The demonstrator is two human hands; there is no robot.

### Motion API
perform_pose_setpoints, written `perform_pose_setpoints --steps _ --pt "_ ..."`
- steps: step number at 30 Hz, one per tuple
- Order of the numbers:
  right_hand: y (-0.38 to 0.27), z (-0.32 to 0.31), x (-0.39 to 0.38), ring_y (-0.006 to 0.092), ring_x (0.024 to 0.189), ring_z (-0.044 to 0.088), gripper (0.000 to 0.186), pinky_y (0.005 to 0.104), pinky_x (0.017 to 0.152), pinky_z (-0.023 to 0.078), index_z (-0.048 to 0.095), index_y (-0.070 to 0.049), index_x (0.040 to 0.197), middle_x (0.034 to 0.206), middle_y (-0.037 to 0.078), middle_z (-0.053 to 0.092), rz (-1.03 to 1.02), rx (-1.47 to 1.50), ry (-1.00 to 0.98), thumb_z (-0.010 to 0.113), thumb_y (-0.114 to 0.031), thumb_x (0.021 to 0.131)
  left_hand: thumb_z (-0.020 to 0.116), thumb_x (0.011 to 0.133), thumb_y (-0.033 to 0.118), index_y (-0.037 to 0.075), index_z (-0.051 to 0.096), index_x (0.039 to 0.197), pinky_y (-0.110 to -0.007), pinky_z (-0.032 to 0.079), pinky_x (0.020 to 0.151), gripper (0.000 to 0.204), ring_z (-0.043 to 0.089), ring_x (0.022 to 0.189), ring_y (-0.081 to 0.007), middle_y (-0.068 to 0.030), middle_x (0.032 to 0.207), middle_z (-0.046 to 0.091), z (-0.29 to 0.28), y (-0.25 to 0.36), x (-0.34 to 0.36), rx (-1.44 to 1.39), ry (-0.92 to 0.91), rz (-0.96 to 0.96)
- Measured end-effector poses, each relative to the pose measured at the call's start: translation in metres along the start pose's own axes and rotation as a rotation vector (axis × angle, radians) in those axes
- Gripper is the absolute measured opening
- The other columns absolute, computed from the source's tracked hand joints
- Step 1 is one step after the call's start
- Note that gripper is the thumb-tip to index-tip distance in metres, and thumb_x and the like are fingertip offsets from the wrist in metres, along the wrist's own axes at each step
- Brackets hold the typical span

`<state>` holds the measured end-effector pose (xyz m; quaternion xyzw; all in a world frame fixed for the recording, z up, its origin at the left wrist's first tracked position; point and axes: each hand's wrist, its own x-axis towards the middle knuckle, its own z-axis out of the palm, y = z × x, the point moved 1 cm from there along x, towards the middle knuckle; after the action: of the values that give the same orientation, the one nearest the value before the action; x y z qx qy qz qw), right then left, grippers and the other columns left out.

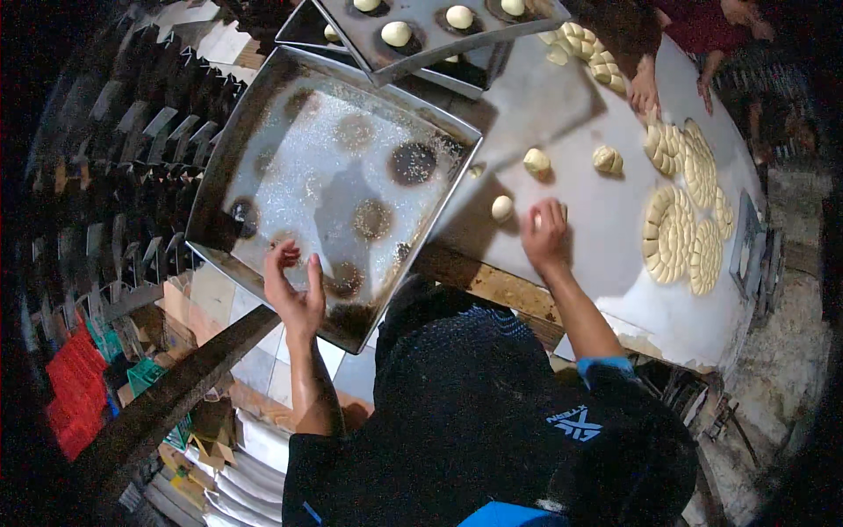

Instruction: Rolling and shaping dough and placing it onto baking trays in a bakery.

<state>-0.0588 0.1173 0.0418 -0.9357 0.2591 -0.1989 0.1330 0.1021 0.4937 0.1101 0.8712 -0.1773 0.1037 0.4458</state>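
A metal baking tray with dark round stains and scattered pale specks sits at centre left. My left hand hovers over its lower part, fingers apart and nothing visible in them. At its right, on the pale worktop, my right hand is curled, slightly blurred, fingers bent; anything under them is hidden. A small dough ball lies just left of that hand, with two more lumps, a dough ball and a dough piece, farther up the worktop.
Stacked trays with dough balls stand at the top. Cut dough clusters lie at right. Other people's hands are at upper right. Dark stacked metal pieces, red crates and a beam are at left.
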Motion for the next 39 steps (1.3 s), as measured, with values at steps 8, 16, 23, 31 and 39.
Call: perform_pose_setpoints --steps 8,16,23,31,39 --pt "0.035 -0.004 0.049 0.0348 0.088 0.057 0.007 0.0441 0.078 0.048 0.055 -0.005 0.086 0.090 0.014 0.058 0.184 -0.079 0.102 0.059 -0.009 0.081 0.070 0.077 -0.002 0.001 0.058 0.105 -0.031 0.046 0.074 0.030 0.056 0.079 -0.0213 -0.0120 0.090 0.059 0.003 0.017 -0.012 0.011 0.046 0.013" --pt "0.056 -0.026 -0.014 0.0334 0.088 0.057 0.007 0.0404 0.080 0.047 0.061 -0.005 0.087 0.091 0.014 0.060 -0.210 0.297 -0.136 0.058 -0.009 0.084 0.069 0.077 -0.003 0.001 0.058 0.099 -0.032 0.047 0.073 0.024 0.058 0.080 -0.0235 -0.0128 0.091 0.061 0.057 0.097 -0.006 0.009 -0.090 0.229" --pt "0.047 -0.120 0.006 0.0152 0.079 0.062 0.020 0.0286 0.070 0.054 0.060 0.004 0.092 0.092 0.009 0.060 0.369 1.348 -0.612 0.056 -0.015 0.093 0.064 0.081 0.000 0.000 0.061 0.097 -0.035 0.048 0.072 0.016 0.060 0.081 -0.0282 -0.0154 0.089 0.060 0.116 0.177 -0.030 -0.028 -0.187 0.396" --pt "0.086 -0.059 -0.026 0.0380 0.116 0.049 0.066 0.0439 0.096 0.043 0.047 0.004 0.122 0.120 0.022 0.052 -0.176 0.489 -0.216 0.075 -0.015 0.065 0.068 0.077 0.001 0.001 0.061 0.100 -0.035 0.049 0.073 0.024 0.060 0.082 -0.0275 -0.0147 0.092 0.059 0.158 0.203 -0.084 -0.017 -0.362 0.301" --pt "0.107 -0.067 -0.022 0.0357 0.112 0.053 0.058 0.0408 0.100 0.041 0.053 0.005 0.120 0.118 0.024 0.055 -0.046 0.556 -0.263 0.058 -0.001 0.063 0.076 0.071 0.012 0.004 0.044 0.128 -0.043 0.045 0.089 0.066 0.052 0.103 -0.0368 -0.0177 0.116 0.052 0.259 0.222 -0.091 -0.013 -0.587 0.335"
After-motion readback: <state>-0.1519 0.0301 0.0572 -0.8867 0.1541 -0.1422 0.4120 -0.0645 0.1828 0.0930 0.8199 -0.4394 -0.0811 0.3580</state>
